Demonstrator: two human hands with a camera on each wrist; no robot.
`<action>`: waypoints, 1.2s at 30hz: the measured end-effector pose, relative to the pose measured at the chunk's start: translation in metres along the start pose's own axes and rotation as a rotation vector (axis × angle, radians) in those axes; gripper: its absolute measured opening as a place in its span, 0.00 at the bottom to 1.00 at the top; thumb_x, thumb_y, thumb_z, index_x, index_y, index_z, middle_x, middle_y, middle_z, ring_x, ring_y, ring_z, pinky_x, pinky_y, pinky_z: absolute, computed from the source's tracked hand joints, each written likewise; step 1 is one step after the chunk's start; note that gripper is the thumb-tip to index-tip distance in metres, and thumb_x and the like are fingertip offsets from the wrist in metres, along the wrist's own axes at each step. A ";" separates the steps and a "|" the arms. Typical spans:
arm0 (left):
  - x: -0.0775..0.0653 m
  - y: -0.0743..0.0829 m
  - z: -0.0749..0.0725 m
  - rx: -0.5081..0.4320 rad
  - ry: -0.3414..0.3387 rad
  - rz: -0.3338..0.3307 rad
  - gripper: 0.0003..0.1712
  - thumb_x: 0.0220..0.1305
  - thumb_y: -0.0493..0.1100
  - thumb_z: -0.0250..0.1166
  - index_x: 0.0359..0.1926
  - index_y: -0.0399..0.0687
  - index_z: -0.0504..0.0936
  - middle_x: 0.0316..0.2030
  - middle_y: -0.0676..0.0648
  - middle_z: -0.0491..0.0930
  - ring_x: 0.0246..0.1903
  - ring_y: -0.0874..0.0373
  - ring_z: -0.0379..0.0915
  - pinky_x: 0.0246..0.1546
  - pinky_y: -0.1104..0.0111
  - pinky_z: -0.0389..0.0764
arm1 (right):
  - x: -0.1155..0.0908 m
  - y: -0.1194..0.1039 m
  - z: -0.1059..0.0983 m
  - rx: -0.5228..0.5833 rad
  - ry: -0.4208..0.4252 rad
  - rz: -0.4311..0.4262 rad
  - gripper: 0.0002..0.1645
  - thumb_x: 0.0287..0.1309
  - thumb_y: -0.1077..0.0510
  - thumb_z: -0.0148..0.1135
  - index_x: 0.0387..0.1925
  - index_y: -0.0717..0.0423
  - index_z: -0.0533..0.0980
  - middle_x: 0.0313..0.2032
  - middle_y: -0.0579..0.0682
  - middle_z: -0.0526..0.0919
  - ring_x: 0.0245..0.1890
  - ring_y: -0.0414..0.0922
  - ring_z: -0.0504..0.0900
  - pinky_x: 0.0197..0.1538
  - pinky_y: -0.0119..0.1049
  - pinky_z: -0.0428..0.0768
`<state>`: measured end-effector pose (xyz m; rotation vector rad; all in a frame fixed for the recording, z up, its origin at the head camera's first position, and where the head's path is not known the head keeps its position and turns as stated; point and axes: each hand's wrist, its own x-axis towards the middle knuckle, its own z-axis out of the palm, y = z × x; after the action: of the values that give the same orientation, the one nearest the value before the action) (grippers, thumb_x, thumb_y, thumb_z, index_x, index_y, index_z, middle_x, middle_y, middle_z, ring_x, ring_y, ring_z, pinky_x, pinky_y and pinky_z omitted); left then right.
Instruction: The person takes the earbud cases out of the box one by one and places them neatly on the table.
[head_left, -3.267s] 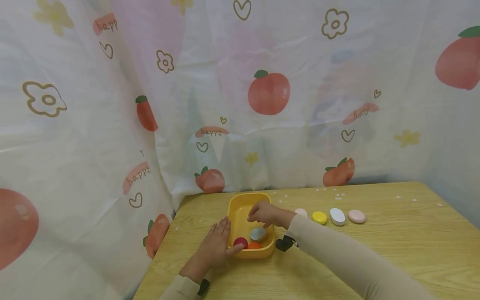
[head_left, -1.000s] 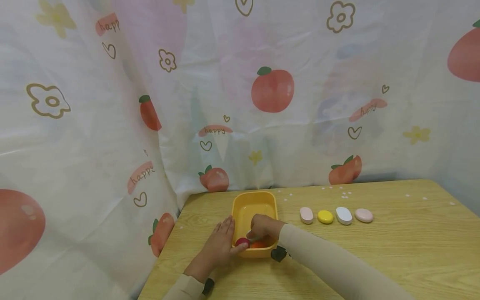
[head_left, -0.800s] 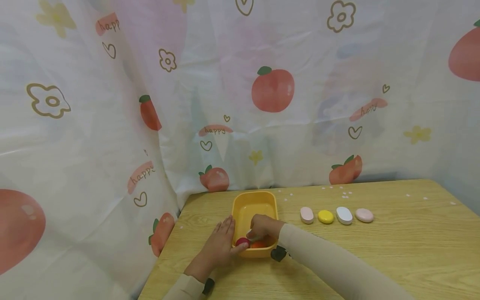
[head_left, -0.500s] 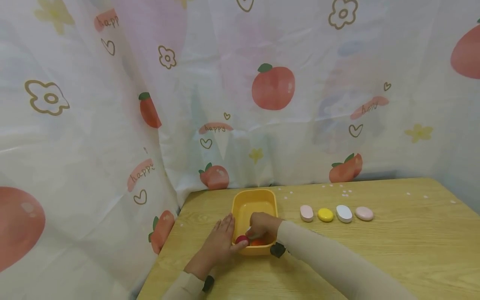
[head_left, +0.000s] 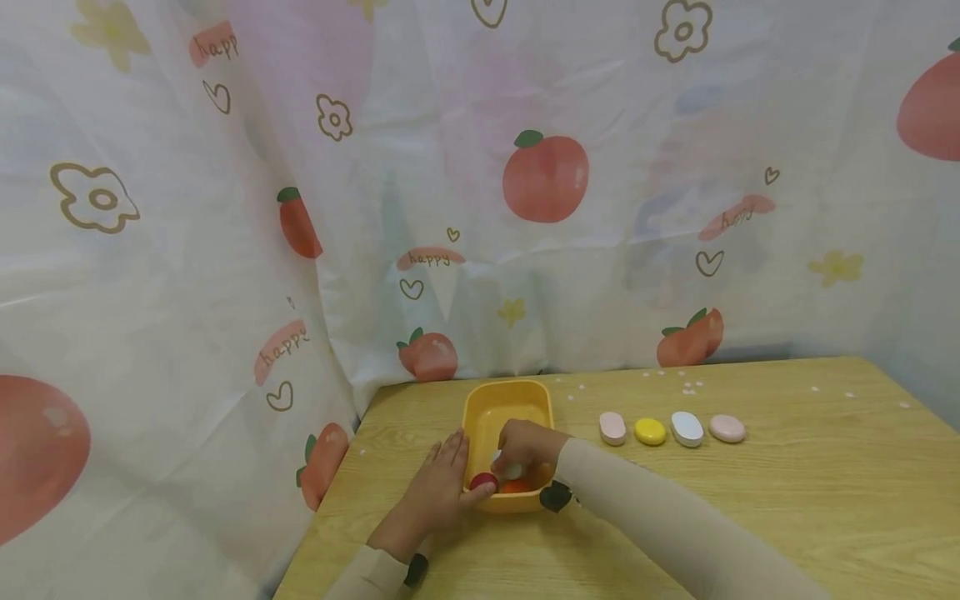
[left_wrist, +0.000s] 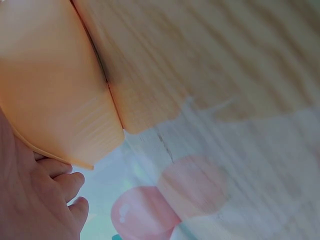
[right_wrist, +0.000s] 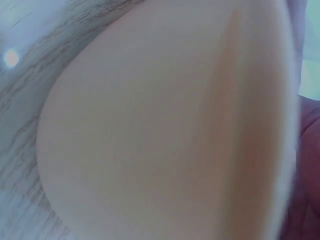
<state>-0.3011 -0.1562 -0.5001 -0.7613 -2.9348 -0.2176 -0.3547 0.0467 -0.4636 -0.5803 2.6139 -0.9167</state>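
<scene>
A yellow plastic tub (head_left: 472, 398) stands on the table. My left hand (head_left: 433, 493) lies along its left side, fingers extended at the rim and thumb over the near corner; the left wrist view shows those fingers beside the tub's outer wall (left_wrist: 55, 85). Inside the tub my right hand (head_left: 527, 445) has its fingers curled down and pinches a whitish oval, soap-like piece (head_left: 513, 469), partly hidden by the hand. A dark red round piece (head_left: 483, 481) sits by my left thumb, and an orange piece (head_left: 513, 486) lies at the near end. The tub wall fills most of the right wrist view.
On the wooden table (head_left: 787, 500), right of the tub, a row holds a pink oval (head_left: 612, 427), a yellow oval (head_left: 649, 431), a white oval (head_left: 687, 428) and another pink oval (head_left: 727, 428). A fruit-print curtain (head_left: 600, 292) hangs behind the table.
Since the earliest frame my right hand has come down and nearer inside the tub onto the whitish piece. Over the last half second more of that piece shows under my fingers. My left hand stays put.
</scene>
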 end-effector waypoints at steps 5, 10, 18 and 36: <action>0.000 0.000 0.000 0.003 -0.003 -0.007 0.56 0.66 0.75 0.41 0.74 0.32 0.48 0.74 0.37 0.46 0.73 0.47 0.41 0.70 0.50 0.45 | -0.004 -0.004 -0.004 0.080 -0.010 0.034 0.13 0.51 0.58 0.73 0.34 0.63 0.81 0.26 0.49 0.80 0.26 0.46 0.80 0.31 0.41 0.83; 0.000 0.000 0.002 0.004 0.008 -0.007 0.56 0.66 0.75 0.41 0.74 0.31 0.49 0.74 0.38 0.46 0.73 0.46 0.42 0.70 0.50 0.46 | -0.005 -0.006 -0.007 0.141 0.013 0.085 0.20 0.52 0.57 0.74 0.41 0.67 0.78 0.30 0.52 0.78 0.29 0.47 0.80 0.32 0.43 0.84; 0.001 -0.001 0.004 0.001 0.009 -0.016 0.57 0.65 0.76 0.40 0.74 0.32 0.49 0.74 0.38 0.46 0.74 0.48 0.40 0.70 0.50 0.46 | -0.003 -0.003 -0.008 0.270 0.059 0.104 0.19 0.54 0.55 0.73 0.37 0.64 0.75 0.31 0.53 0.77 0.30 0.46 0.80 0.32 0.41 0.84; 0.000 0.000 0.003 -0.011 0.002 -0.031 0.57 0.66 0.76 0.40 0.74 0.32 0.50 0.74 0.38 0.46 0.74 0.47 0.39 0.70 0.49 0.45 | -0.006 0.007 -0.013 0.621 0.130 0.073 0.19 0.58 0.54 0.69 0.38 0.68 0.75 0.31 0.57 0.80 0.29 0.48 0.83 0.33 0.45 0.85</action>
<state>-0.3009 -0.1555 -0.5034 -0.7167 -2.9480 -0.2365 -0.3563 0.0608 -0.4576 -0.2621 2.2416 -1.6829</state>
